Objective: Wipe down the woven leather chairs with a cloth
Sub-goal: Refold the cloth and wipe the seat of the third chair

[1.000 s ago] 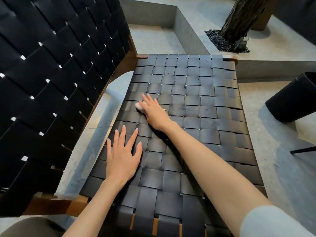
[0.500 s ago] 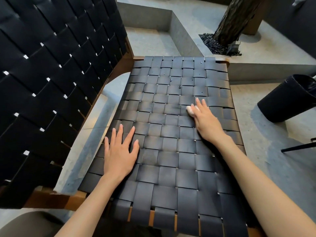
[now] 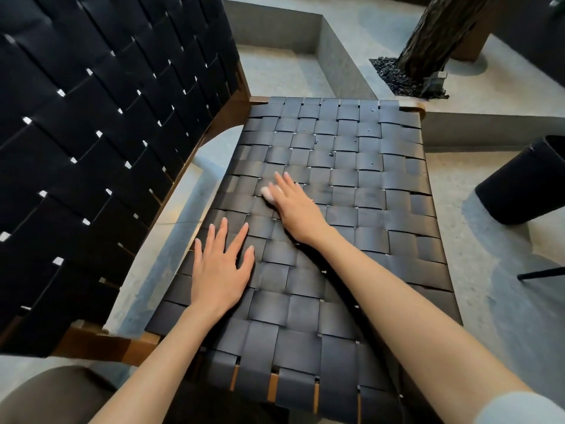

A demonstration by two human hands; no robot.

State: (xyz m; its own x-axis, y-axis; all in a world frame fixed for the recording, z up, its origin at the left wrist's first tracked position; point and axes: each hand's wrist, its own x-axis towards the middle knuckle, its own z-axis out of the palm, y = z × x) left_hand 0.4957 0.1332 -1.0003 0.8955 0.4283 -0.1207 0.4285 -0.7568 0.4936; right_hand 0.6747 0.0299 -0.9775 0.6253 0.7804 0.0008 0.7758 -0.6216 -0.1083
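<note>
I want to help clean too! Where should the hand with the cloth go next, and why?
Probably slide the right hand and its cloth away from you, toward the far end of the seat. Small specks sit on the straps there, beyond the cloth, while the left hand rests flat nearer you.

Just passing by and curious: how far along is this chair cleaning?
Partway, I'd judge. Done: the near rows of the woven seat show no specks. In hand: the right hand presses a small white cloth on its middle, while the left hand lies flat nearer. Left: the far rows carry small specks, and nothing shows whether the backrest was wiped.
</note>
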